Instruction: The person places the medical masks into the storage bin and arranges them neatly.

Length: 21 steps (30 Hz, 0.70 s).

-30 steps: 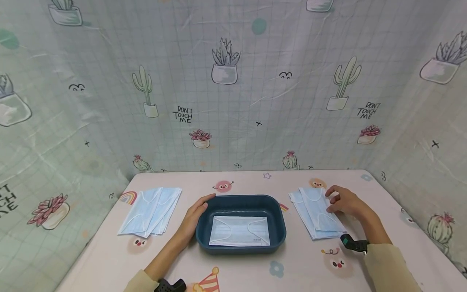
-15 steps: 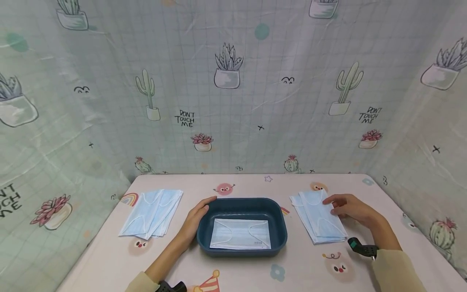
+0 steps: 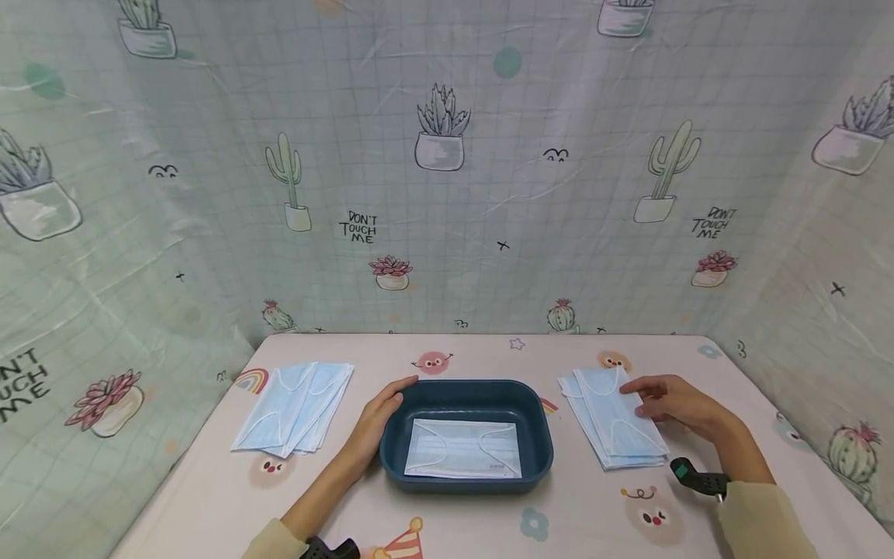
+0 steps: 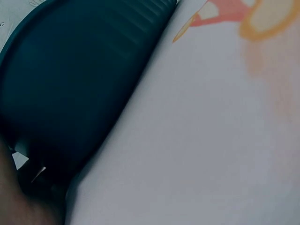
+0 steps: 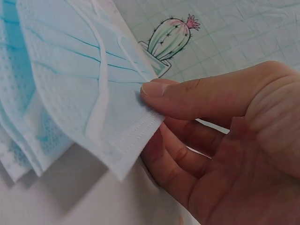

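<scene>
My right hand pinches the edge of the top face mask between thumb and fingers. In the right wrist view that edge is lifted, with other masks fanned out below. This pile of light-blue masks lies right of a dark blue plastic basin. My left hand rests along the basin's left side, fingers fairly straight against its wall and reaching the back left corner. Inside the basin lies a face mask, flat, its ear loops showing. The left wrist view has the basin's outer wall close up.
Another fanned pile of blue masks lies on the table's left side. The table has a pale cover with cartoon prints. Hanging cloth printed with cacti stands behind it and at both sides.
My right hand has shifted slightly right and lower, its fingers closing in on the top mask's edge. The left hand stays at the basin. The head view has tilted slightly.
</scene>
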### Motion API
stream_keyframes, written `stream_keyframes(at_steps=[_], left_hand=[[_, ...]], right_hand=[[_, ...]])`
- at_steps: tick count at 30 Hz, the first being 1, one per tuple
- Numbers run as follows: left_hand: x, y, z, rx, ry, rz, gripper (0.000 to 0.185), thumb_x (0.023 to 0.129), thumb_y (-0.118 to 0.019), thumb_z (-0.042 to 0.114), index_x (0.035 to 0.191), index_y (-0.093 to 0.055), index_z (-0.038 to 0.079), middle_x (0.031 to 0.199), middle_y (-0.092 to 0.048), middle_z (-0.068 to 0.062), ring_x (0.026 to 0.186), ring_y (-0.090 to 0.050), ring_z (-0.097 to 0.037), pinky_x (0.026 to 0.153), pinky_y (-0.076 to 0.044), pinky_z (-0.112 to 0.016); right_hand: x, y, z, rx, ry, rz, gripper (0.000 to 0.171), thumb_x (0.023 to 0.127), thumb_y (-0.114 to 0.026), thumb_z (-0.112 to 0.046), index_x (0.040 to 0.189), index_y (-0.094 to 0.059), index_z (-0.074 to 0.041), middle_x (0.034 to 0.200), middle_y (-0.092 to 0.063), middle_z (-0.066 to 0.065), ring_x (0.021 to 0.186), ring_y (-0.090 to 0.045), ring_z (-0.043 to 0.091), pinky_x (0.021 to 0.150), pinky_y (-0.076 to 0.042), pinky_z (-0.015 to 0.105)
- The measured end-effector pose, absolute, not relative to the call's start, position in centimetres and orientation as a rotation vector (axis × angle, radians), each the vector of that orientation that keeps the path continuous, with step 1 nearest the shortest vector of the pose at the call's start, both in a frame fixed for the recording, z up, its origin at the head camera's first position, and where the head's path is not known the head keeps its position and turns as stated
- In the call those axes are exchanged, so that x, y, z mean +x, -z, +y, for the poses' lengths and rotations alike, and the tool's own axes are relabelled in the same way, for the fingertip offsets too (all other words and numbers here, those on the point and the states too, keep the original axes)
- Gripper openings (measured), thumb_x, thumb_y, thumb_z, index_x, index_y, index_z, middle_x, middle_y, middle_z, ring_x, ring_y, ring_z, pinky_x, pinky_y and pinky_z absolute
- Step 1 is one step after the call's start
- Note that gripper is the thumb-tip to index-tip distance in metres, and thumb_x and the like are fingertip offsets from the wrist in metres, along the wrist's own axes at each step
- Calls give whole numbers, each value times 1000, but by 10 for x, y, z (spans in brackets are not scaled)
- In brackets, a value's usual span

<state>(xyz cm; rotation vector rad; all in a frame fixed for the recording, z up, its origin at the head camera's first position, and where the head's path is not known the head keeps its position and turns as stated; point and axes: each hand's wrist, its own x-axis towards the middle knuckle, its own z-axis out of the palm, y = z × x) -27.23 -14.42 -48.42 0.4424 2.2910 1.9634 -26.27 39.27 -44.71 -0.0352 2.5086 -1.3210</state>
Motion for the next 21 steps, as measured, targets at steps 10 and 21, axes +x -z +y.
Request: stream_keyframes(at_steps=[10, 21], left_hand=[[-272, 484, -145, 439, -1966, 2291, 42, 112, -37, 26, 150, -54, 22, 160, -49, 0, 156, -34, -24, 129, -16, -52], [-272, 485, -145, 442, -1968, 2292, 41, 112, -38, 26, 149, -55, 23, 159, -50, 1, 156, -34, -24, 129, -16, -52]], right_hand=[[-262, 450, 395, -22, 1341, 2497, 55, 93, -72, -17, 142, -57, 1, 156, -37, 35, 124, -50, 37, 91, -56, 34], [-260, 445, 393, -95, 1410, 2468, 57, 90, -71, -13, 143, -55, 2, 162, -27, 36, 138, -42, 50, 102, -56, 50]])
